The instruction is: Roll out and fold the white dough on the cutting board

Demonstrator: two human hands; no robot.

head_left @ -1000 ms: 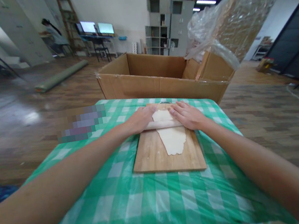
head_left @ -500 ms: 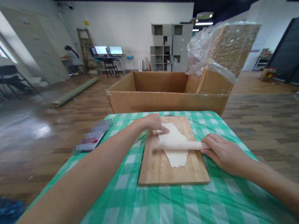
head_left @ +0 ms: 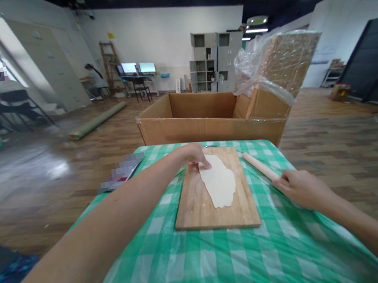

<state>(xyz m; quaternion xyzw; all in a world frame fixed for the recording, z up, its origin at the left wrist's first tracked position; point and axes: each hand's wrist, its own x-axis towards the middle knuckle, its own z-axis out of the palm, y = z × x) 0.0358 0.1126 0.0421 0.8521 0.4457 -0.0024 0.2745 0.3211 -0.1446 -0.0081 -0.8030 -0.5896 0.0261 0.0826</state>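
Note:
A thin, pale sheet of dough [head_left: 221, 185] with an uneven outline lies on the wooden cutting board [head_left: 191, 208]. My left hand [head_left: 195, 154] is at the dough's upper left edge, a finger on top and the others curled by the board's side; it seems to pinch that edge, though the fingertips are partly hidden. Off the board to the right, my right hand [head_left: 300, 185] is closed around the near end of a wooden rolling pin [head_left: 259, 166]. The pin slants away over the tablecloth, apart from the dough.
A green-and-white checked cloth [head_left: 181, 268] covers the table. At its left edge lies a flat, partly blurred item [head_left: 123, 171]. Beyond the far edge stands a large open cardboard box [head_left: 186, 125] with plastic-wrapped cardboard [head_left: 291, 59]. Two people sit farther back on the left.
My right hand has taken the rolling pin off the dough to the right side of the board and turned it lengthwise. My left hand has stayed at the dough's upper left edge.

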